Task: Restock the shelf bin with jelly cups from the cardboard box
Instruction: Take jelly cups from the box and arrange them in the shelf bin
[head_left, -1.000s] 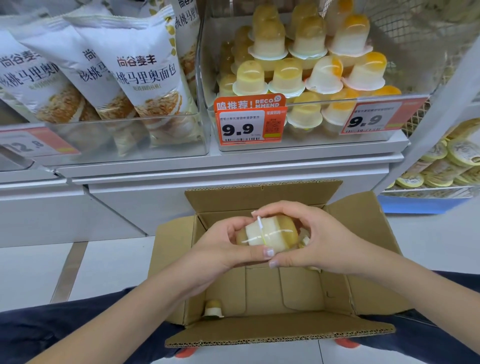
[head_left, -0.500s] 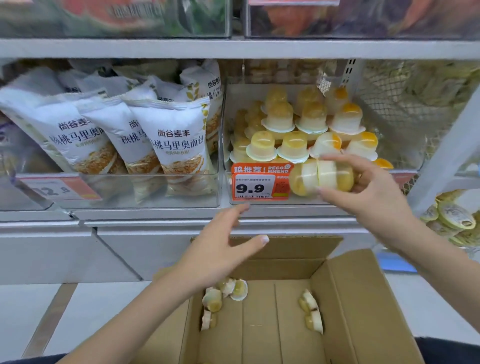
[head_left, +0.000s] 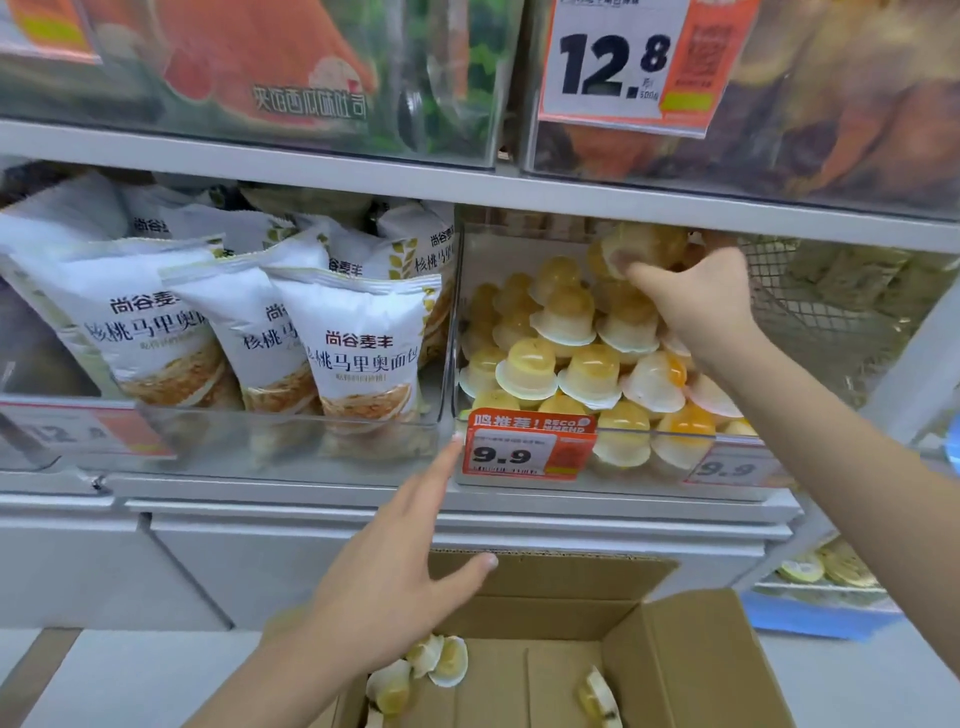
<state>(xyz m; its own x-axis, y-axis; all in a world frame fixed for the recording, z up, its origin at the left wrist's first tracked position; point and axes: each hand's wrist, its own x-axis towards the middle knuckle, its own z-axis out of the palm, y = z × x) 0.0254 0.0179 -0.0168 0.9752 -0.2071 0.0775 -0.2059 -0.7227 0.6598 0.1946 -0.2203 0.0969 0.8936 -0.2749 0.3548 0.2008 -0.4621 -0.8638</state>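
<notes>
Right hand (head_left: 696, 306) pinches yellow plastic jelly cups (head_left: 641, 249) above heaped clear shelf bin (head_left: 623, 486) — left hand (head_left: 395, 582) spread, empty — a careless release risks toppling the pile.

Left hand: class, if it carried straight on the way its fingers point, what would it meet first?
The left hand points up and right at the orange 9.9 price tag on the bin's front; probably that first, its fingertip looks nearly there, though depth is unclear.

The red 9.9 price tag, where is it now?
In the head view, the tag hangs on the jelly bin's front left corner, just right of the left hand's fingertips.
</notes>
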